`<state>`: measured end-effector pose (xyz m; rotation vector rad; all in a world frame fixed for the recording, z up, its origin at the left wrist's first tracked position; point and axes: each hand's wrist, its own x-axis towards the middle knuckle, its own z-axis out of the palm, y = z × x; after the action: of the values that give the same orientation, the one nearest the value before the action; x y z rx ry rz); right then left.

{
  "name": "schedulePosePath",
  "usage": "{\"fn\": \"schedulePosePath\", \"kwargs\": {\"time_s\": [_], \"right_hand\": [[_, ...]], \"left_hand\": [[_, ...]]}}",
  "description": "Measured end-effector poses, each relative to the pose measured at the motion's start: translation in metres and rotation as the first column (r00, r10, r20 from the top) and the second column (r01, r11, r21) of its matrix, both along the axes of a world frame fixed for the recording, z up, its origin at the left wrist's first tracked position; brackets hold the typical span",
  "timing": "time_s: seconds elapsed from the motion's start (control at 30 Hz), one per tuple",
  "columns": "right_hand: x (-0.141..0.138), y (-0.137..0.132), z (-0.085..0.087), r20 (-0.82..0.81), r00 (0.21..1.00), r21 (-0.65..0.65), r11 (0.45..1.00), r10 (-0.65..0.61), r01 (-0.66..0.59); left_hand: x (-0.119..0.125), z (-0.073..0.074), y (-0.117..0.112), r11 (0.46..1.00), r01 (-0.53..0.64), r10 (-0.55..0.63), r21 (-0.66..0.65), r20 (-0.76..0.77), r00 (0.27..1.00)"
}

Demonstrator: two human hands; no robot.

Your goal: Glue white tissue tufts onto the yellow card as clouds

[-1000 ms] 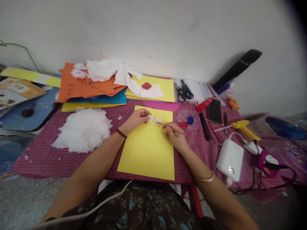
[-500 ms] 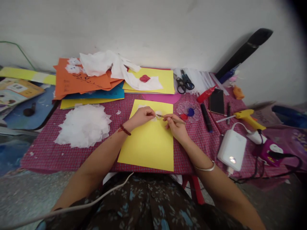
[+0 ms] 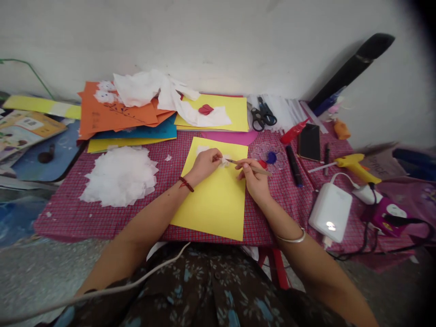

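A yellow paper sheet (image 3: 214, 200) lies in front of me on the red checked tablecloth (image 3: 102, 218). My left hand (image 3: 205, 162) rests on its upper part, fingers pinched on a small white tissue piece (image 3: 225, 161). My right hand (image 3: 254, 178) is closed round a thin paintbrush (image 3: 250, 166), whose tip points left at the tissue piece. A clear paint palette (image 3: 267, 156) with red and blue paint sits just right of the sheet.
A heap of white tissue scraps (image 3: 119, 175) lies at left. Orange, blue and yellow sheets (image 3: 136, 120) stack at the back. Scissors (image 3: 261, 116), a red tube (image 3: 293, 132), phone (image 3: 309, 141), markers, yellow glue gun (image 3: 354, 164) and white power bank (image 3: 331, 212) crowd the right.
The view shifted slightly. My left hand closed onto the tissue piece near the brush tip, and both hands sit a little higher on the yellow sheet.
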<state>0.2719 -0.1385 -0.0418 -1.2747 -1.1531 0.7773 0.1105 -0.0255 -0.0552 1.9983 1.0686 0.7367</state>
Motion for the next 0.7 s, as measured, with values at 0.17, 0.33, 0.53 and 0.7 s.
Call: {"fn": "schedulePosePath", "kwargs": {"time_s": [0.17,0.33,0.53,0.7], "right_hand": [[-0.0005,-0.0004,-0.0029,0.079,0.994,-0.035,0.997,0.07,-0.067],[-0.0004,0.0013,-0.006,0.205,0.974,-0.049,0.995,0.1,-0.092],[-0.0004,0.0005,-0.0059,0.404,0.909,0.035,0.991,0.105,-0.13],[-0.0009,-0.0046,-0.0034,0.666,0.735,0.045,0.978,0.125,-0.206]], "left_hand": [[0.0005,-0.0037,0.0023,1.0,-0.006,0.006,0.0,0.035,0.999],[0.001,-0.0028,0.0014,1.0,-0.021,0.021,-0.008,0.047,0.999],[0.0003,0.0015,-0.0002,0.999,-0.033,0.033,0.006,0.061,0.998],[-0.0046,0.0062,-0.0012,0.995,-0.053,0.048,0.085,0.059,0.997]]}}
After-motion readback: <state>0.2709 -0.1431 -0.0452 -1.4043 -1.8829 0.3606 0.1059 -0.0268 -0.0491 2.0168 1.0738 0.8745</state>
